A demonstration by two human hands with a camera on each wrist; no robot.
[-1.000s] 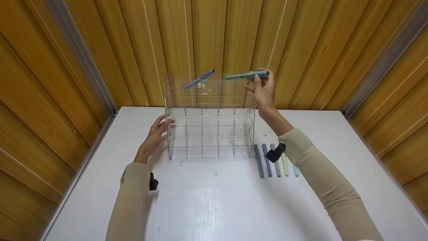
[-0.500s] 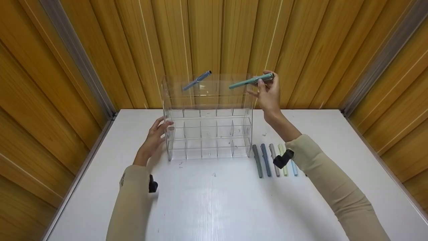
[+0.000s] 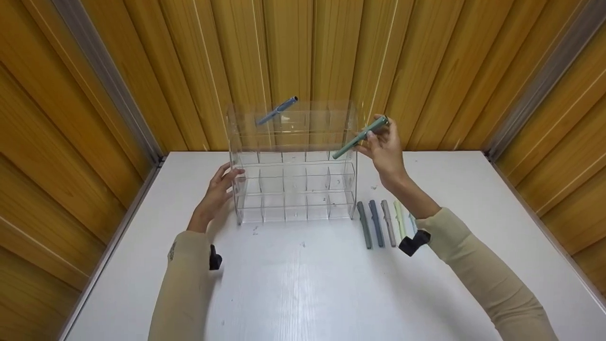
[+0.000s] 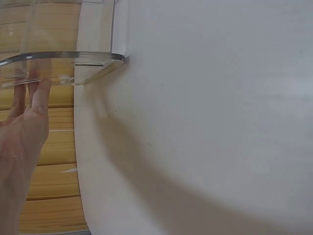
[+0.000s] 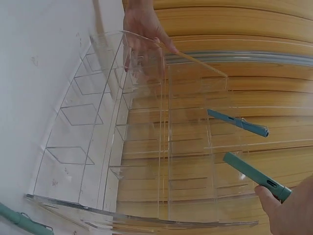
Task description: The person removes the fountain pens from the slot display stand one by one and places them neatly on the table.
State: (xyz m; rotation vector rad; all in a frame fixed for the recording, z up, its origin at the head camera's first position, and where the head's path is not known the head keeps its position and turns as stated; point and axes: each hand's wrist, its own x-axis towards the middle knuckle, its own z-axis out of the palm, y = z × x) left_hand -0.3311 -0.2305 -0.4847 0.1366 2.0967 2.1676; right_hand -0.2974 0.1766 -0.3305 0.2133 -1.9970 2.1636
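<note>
In the head view a clear divided display rack (image 3: 294,163) stands on the white table. A blue pen (image 3: 277,111) leans at a slant in the rack's top tier, cap end up. My right hand (image 3: 386,151) pinches a green pen (image 3: 360,138) between thumb and fingers in front of the rack's upper right side. The pen slants, its lower end pointing down and left. My left hand (image 3: 218,192) rests against the rack's left side panel. In the left wrist view its fingers (image 4: 41,98) reach straight to the panel, partly seen through it.
Right of the rack several capped pens lie side by side: dark green (image 3: 364,225), dark blue (image 3: 376,223), grey (image 3: 388,222), pale green (image 3: 399,219) and a light blue one partly behind the sleeve. Wood-grain walls (image 3: 289,52) enclose the table's back and sides.
My right hand has come down and slightly right with the green pen, which has turned from nearly level to a steeper slant. The left hand keeps its place on the rack.
</note>
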